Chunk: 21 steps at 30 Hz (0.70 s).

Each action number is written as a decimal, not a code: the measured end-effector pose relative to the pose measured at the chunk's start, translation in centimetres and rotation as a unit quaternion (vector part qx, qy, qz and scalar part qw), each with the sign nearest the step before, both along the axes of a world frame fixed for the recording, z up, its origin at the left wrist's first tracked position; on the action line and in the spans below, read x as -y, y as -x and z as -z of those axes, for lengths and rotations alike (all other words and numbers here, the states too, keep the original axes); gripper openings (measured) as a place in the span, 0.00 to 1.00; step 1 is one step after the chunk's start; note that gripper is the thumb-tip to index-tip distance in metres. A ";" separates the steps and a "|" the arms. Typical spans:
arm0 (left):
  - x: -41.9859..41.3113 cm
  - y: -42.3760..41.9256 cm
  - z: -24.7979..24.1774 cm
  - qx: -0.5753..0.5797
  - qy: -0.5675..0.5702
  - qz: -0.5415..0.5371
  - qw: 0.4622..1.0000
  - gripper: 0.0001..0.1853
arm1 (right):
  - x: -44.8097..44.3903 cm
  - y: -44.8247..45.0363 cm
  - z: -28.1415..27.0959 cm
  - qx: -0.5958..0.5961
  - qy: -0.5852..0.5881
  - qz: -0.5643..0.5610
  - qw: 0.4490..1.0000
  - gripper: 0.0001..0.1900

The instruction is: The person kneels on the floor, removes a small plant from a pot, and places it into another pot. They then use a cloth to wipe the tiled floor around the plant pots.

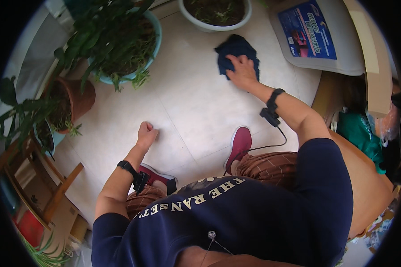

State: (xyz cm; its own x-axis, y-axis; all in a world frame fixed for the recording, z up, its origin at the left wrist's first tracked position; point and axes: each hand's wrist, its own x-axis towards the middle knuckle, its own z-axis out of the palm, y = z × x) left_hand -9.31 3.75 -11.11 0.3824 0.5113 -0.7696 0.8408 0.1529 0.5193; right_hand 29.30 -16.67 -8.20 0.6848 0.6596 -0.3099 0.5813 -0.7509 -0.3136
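Note:
My right hand (243,72) presses on a crumpled dark blue cloth (237,46), its fingers spread and bent over the fabric. The cloth lies on the pale tiled floor (187,100), just below a white plant pot (217,27). Loosely curled, with nothing visible in it, my left hand (147,134) is held over the floor in front of my left shoe (157,174). Some of its fingers are hidden from this angle. Both wrists wear black straps with small devices, and a cable runs from the right one.
A large turquoise pot (158,36) with leafy plants stands at upper left, near a terracotta pot (83,100). A wooden chair-like frame (58,197) is at lower left. To the right are a grey plastic container (347,63), a cardboard piece (377,90) and a green bag (357,133).

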 end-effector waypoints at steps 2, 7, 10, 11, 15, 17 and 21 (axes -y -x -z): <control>0.2 -0.1 -0.1 0.011 0.002 -0.009 1.000 0.10 | -4.2 1.7 -0.5 -0.020 -0.005 -0.037 0.999 0.28; 0.4 0.3 0.1 0.016 0.003 -0.025 1.000 0.10 | -9.4 7.8 -1.0 0.001 -0.023 -0.193 0.981 0.27; -0.2 1.4 -0.3 0.036 -0.003 -0.044 0.998 0.10 | -10.8 12.1 -1.0 -0.071 -0.025 -0.297 0.952 0.27; -0.3 1.8 -0.7 0.038 -0.006 -0.031 0.999 0.10 | -10.7 12.7 -1.3 -0.083 -0.029 -0.306 0.948 0.27; -2.4 7.4 -5.6 -0.001 -0.036 0.066 0.997 0.11 | -10.3 11.8 -1.8 -0.045 -0.093 -0.342 0.934 0.28; -4.6 10.8 -8.4 -0.038 -0.036 0.133 0.990 0.11 | -10.3 11.7 -1.8 -0.032 -0.114 -0.327 0.938 0.31; -9.5 20.8 -13.2 -0.126 -0.056 0.149 0.979 0.13 | -12.4 15.0 -0.8 -0.040 -0.090 -0.274 0.957 0.36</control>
State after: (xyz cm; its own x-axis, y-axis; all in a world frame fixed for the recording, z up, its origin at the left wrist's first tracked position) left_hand -30.07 13.23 2.07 0.3333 0.4929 -0.8037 0.9428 -0.1650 0.2898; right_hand 14.29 -4.26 -7.38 0.2005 0.9601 -0.1949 0.8411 -0.2707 -0.4683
